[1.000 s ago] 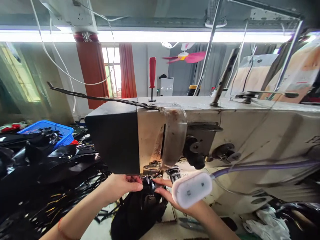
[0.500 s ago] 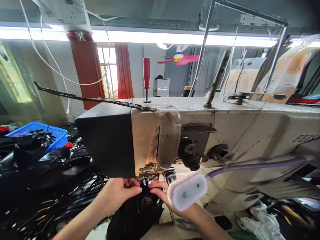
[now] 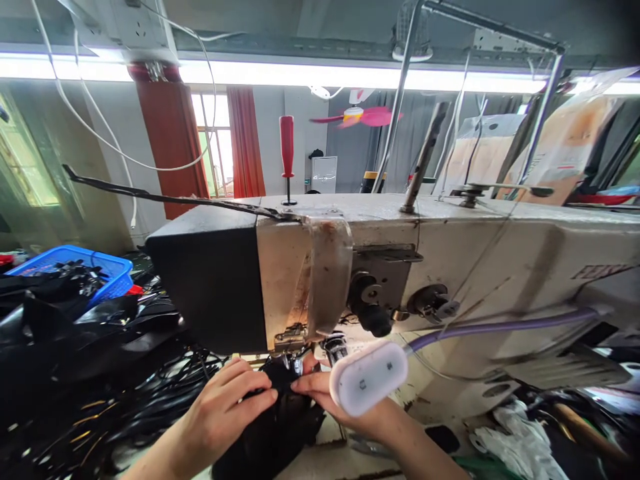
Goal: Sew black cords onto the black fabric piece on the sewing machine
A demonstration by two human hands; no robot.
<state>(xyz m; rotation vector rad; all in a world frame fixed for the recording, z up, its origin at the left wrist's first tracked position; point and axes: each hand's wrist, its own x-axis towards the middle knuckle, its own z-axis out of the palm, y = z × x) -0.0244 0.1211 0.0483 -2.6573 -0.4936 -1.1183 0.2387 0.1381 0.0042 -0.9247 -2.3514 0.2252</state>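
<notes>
A black piece of material (image 3: 280,433) lies under the needle end of a sewing machine (image 3: 470,253). My left hand (image 3: 225,403) grips its left edge, thumb and fingers pressed together on it. On the right side, my right hand (image 3: 330,393) pinches the same material close to the presser foot (image 3: 297,364). Part of that hand is hidden behind a white lamp (image 3: 370,378) on a purple flexible neck (image 3: 500,327).
Black strips and pieces (image 3: 140,380) are heaped at the left, near a blue basket (image 3: 117,270). A red screwdriver (image 3: 287,147) stands on the machine top. White plastic (image 3: 520,433) and other items lie at the lower right.
My left hand has moved left and slightly down, its fingers now laid over the material's edge. My right hand stays near the presser foot. The whole view has shifted slightly.
</notes>
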